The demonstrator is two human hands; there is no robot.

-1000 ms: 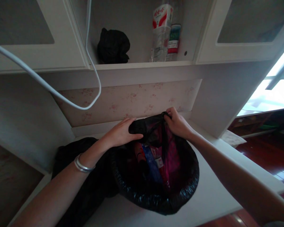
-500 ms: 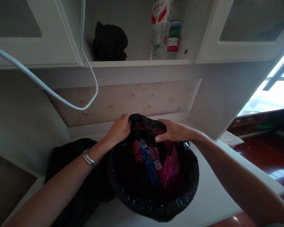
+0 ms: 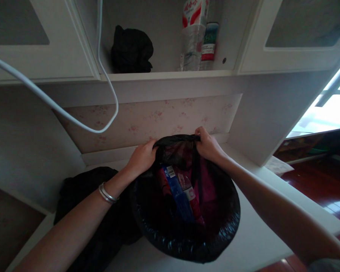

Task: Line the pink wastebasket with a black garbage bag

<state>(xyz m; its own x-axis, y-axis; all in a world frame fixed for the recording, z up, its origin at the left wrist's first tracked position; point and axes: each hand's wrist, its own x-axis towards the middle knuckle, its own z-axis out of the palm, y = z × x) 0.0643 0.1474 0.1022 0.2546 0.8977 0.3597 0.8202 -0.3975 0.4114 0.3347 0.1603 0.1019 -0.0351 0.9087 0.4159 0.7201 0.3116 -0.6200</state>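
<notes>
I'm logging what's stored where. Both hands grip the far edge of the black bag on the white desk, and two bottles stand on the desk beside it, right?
Not quite. The head view shows the bottles up on the shelf, not the desk. The left hand and right hand do grip the black bag.

Domestic room, likely a bedroom or study: built-in white cabinets above a white surface, floral wallpaper panel, polished red wood floor, bottles on an open shelf.
</notes>
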